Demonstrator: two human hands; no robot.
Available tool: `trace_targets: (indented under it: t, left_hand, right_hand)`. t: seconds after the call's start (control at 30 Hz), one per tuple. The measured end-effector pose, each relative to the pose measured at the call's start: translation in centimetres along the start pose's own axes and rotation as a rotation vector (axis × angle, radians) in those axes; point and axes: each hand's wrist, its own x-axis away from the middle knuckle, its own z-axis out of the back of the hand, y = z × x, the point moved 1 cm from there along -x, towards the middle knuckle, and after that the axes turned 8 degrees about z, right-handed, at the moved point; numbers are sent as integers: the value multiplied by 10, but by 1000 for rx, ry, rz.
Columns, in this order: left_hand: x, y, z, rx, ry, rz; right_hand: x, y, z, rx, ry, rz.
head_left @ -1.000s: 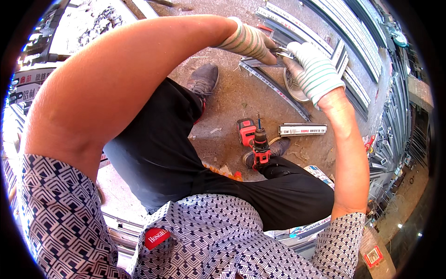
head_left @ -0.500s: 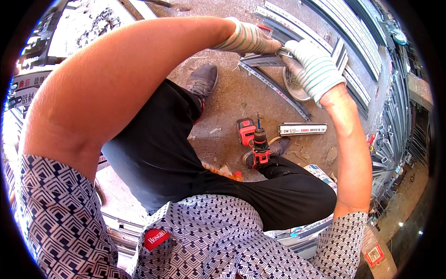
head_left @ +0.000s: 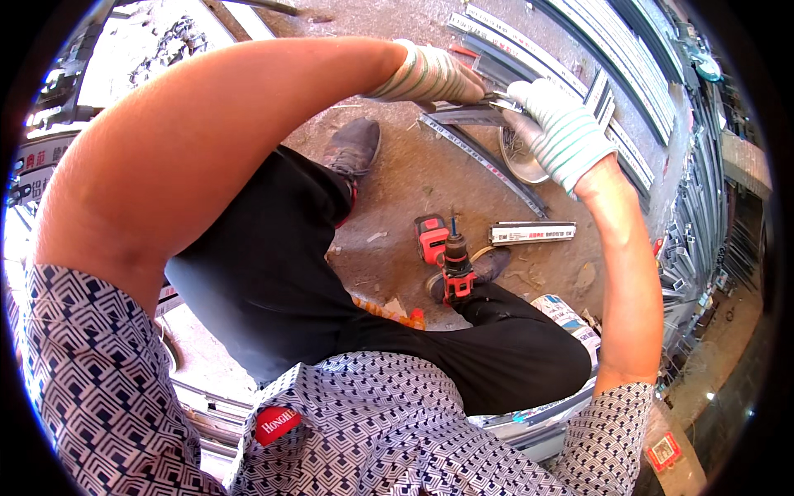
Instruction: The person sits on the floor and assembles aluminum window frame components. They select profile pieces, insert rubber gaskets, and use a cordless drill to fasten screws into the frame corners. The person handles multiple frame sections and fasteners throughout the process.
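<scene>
Both my hands wear white striped knit gloves and are stretched far out in front, close together. A small shiny metal piece shows between them; its exact kind is too small to make out. My right hand is closed with the thumb and fingers pinching this piece. My left hand is closed too, its fingertips at the left end of the piece. Just below the hands lies a grey metal profile, partly hidden by them. A round pale bowl with small bits in it sits beneath my right hand.
A red and black cordless drill stands by my right shoe. A short wrapped profile and a long thin strip lie on the floor. Long profiles are stacked at far right, with a dense pile of profile ends below.
My hands have drawn slightly apart, the left moving a little leftward, so more of the small metal piece shows between them. The whole view has shifted slightly.
</scene>
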Motion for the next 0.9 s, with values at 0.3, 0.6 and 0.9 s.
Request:
trace_targets:
  t: [0.3, 0.6, 0.9]
  left_hand:
    - [-26, -11, -7, 32, 61, -173]
    - [-25, -35, -40, 25, 489, -431]
    - [-49, -15, -47, -344, 815, -483]
  right_hand:
    - [11, 15, -6, -8, 39, -97]
    - [8, 23, -2, -123, 115, -153]
    - [6, 27, -7, -144, 212, -249]
